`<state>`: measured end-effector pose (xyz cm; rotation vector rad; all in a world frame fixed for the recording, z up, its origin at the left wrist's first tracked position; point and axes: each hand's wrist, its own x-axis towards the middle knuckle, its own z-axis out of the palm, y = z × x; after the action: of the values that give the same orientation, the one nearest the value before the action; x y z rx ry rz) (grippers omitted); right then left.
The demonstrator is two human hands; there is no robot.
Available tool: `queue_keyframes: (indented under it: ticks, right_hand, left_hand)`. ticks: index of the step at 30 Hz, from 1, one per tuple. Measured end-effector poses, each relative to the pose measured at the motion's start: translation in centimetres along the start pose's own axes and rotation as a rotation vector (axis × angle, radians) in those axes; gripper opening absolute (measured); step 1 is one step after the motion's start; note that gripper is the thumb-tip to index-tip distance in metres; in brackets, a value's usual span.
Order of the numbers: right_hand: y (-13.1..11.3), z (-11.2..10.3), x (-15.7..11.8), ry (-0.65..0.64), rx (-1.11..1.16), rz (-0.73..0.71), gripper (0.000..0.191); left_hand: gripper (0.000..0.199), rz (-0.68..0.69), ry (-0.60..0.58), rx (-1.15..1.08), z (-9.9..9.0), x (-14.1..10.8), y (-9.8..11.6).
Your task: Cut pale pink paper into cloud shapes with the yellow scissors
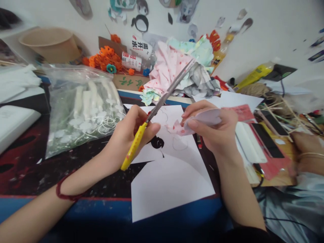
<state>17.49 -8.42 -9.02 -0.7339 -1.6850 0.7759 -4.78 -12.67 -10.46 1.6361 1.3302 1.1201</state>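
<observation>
White paper [172,192] on dark table [111,182], pictures on wall [207,44]

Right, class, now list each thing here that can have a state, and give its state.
Scissors, blades closed or nearly so
Left hand, gripping scissors
Right hand, pinching pale piece
Pale piece, bent
Nearest paper, flat
Clear bag, filled
Patterned material, crumpled
Orange bottle, capped
</observation>
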Motion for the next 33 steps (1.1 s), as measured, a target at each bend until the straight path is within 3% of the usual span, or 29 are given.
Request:
queue_keyframes:
  ticks: [3,8,16,25,29,33]
  right_hand:
    - [0.1,0.3,-0.2,-0.017,0.039,0.114,0.007]
    - [0.2,1.1,-0.7,-0.096,0.118,0.248,0.014]
    - [-0.1,1.9,-1.0,-0.178,0.076,0.382,0.021]
    - [1.6,1.5,-0.2,-0.100,0.141,0.383,0.016]
    - [1.8,1.6,1.3,-0.058,0.139,0.365,0.019]
    - [0.6,1.9,3.7,-0.045,0.129,0.329,0.025]
  left_hand:
    - [0.032,-0.092,-0.035,-0.193,0.4,0.2,1.1]
    - [0.035,-0.030,-0.031,-0.407,1.2,0.1,1.9]
    - [0.039,-0.041,0.039,-0.344,1.5,0.6,1.6]
    - [0.034,0.011,0.085,-0.340,0.5,1.9,1.4]
    - [0.029,0.070,0.100,-0.347,-0.4,3.9,1.9]
    - [0.039,0.158,0.096,-0.317,-1.4,6.6,2.8]
